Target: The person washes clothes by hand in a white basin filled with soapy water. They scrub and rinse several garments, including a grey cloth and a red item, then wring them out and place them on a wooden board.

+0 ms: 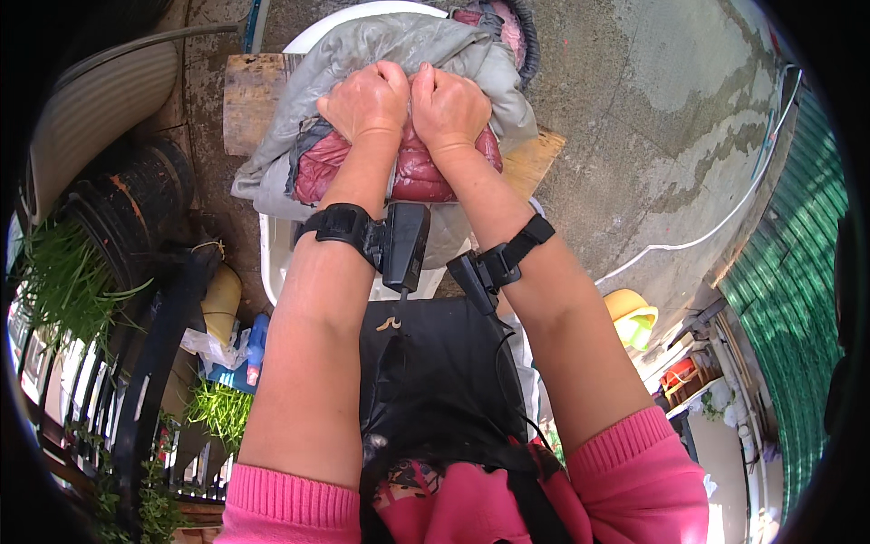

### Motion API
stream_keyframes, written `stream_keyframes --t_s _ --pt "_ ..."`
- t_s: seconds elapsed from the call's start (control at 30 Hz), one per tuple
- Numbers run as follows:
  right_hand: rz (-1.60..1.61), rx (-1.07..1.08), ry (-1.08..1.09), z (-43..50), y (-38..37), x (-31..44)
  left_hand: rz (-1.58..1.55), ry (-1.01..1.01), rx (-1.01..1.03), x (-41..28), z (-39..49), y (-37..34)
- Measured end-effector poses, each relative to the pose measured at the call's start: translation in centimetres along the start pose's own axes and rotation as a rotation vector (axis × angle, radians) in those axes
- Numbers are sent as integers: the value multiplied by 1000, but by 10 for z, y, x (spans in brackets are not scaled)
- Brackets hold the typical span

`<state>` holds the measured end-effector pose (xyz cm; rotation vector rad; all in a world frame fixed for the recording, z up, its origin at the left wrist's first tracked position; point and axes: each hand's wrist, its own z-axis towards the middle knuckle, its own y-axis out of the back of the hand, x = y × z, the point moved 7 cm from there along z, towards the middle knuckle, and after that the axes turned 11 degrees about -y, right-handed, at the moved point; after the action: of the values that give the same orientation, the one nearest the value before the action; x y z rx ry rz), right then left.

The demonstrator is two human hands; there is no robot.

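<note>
A wet padded jacket lies bunched before me, with a grey fabric side (360, 41) and a maroon quilted side (425, 173). It rests over a wooden board (255, 102) that sits across a white plastic basin (270, 265). My left hand (370, 98) and my right hand (450, 105) are side by side on the jacket, knuckles forward, both curled tightly into its fabric. The fingertips are hidden beneath the hands. Soapy-looking wet patches shine on the cloth. Each forearm wears a black strap with a small device.
A black apron (442, 367) covers my lap. To the left are a black plant pot (129, 204), a metal railing (136, 381) and a blue bottle (257, 347). On the right, a white hose (673, 246) crosses the concrete floor near a yellow bowl (629, 309) and green corrugated sheeting (788, 272).
</note>
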<state>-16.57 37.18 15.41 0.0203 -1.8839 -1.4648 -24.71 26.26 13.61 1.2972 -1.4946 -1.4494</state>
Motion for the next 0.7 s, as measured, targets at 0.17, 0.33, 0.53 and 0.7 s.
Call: stream_keyframes --t_s 0.17,0.33,0.53,0.7 --pt "-9 694 -182 2 -13 -20 -203 -86 278 -4 1 1" --pt "529 401 229 -8 61 -43 -1396 -309 -84 62 -16 80" --pt "481 322 -451 -139 56 -229 -1239 562 -649 268 -190 13" --pt "534 384 -498 -212 -14 -274 -1294 803 240 198 -317 -159"
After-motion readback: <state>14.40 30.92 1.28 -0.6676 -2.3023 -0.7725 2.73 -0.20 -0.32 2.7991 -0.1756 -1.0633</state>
